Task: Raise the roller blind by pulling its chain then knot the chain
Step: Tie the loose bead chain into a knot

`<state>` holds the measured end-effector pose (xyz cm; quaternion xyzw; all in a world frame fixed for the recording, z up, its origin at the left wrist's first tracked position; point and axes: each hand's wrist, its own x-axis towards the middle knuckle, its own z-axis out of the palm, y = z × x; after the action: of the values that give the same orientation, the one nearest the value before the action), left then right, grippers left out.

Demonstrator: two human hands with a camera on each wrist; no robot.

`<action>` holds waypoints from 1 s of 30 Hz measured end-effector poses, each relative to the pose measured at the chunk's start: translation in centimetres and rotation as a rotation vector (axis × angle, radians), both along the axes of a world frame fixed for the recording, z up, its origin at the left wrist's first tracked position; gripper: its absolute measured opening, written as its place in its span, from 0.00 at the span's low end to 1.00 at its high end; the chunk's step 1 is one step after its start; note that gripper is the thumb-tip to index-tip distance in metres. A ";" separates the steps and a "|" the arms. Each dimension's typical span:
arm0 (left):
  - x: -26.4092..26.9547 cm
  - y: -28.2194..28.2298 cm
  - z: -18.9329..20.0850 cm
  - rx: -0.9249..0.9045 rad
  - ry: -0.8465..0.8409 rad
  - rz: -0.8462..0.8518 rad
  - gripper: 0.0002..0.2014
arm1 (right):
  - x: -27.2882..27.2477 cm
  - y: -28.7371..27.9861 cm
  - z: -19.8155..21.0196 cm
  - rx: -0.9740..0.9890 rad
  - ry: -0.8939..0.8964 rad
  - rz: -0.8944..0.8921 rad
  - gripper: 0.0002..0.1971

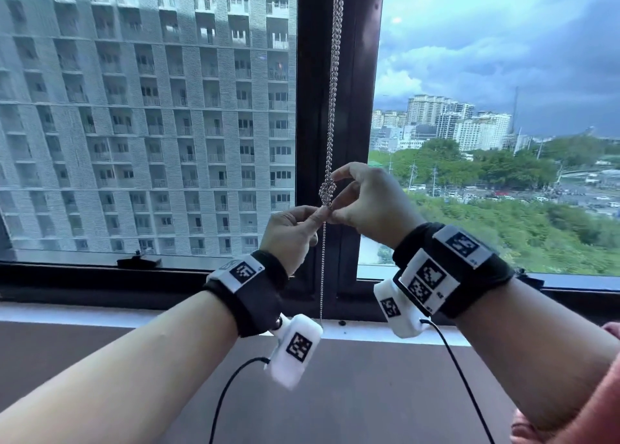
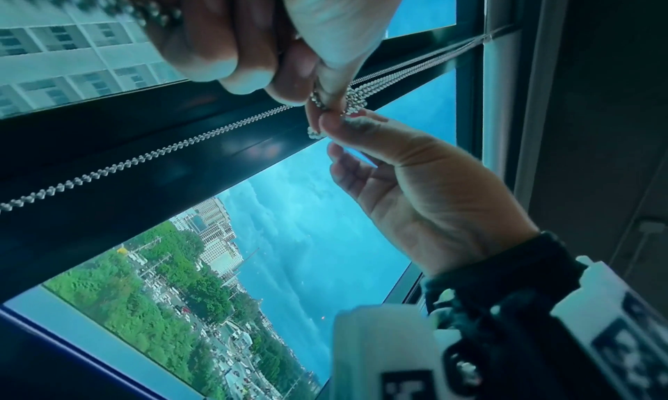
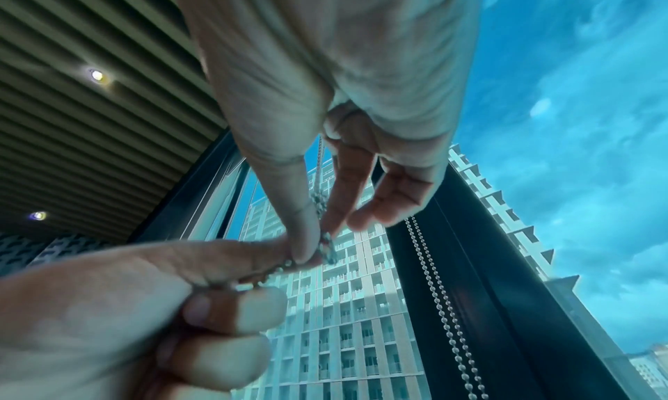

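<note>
Now my left hand (image 1: 291, 230) & right hand (image 1: 365, 202) both pinch the chain (image 1: 332, 91) just under the knot (image 1: 327, 190), fingers tight on the beads. Chain hangs by the dark window frame (image 1: 355, 108). I think I should pull down slow w/ the left, hold the knot steady w/ the right, so it snugs up, not slips.

The head view looks forward and slightly down from behind both forearms at the window frame (image 1: 339, 125), at arm's reach. The left wrist view sits close under the left hand (image 2: 253, 35), tilted sideways, facing across to the right hand (image 2: 426, 195). The right wrist view looks steeply upward past the right hand (image 3: 325, 77) to the ceiling (image 3: 90, 63). All 3 share the chain (image 1: 330, 115) and fingertips.
</note>
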<state>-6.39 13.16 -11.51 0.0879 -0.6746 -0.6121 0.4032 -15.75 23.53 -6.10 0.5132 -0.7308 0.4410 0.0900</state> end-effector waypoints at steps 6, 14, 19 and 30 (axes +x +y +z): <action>-0.1 0.2 -1.0 -0.038 -0.079 0.005 0.10 | 0.2 0.0 0.5 -0.187 0.077 -0.084 0.16; -0.4 1.3 -1.0 0.114 -0.028 -0.106 0.09 | 0.0 0.2 1.6 -0.268 0.111 -0.064 0.06; -0.7 1.8 1.1 0.197 0.129 -0.078 0.10 | -0.3 -0.1 1.1 -0.273 0.089 -0.058 0.04; -0.7 2.1 0.6 0.125 0.074 -0.039 0.06 | -0.4 -0.1 0.9 -0.324 0.042 -0.024 0.05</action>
<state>-7.13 15.30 -10.87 0.0770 -0.6212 -0.6638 0.4094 -16.17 23.48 -5.22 0.4924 -0.6542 0.5409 0.1921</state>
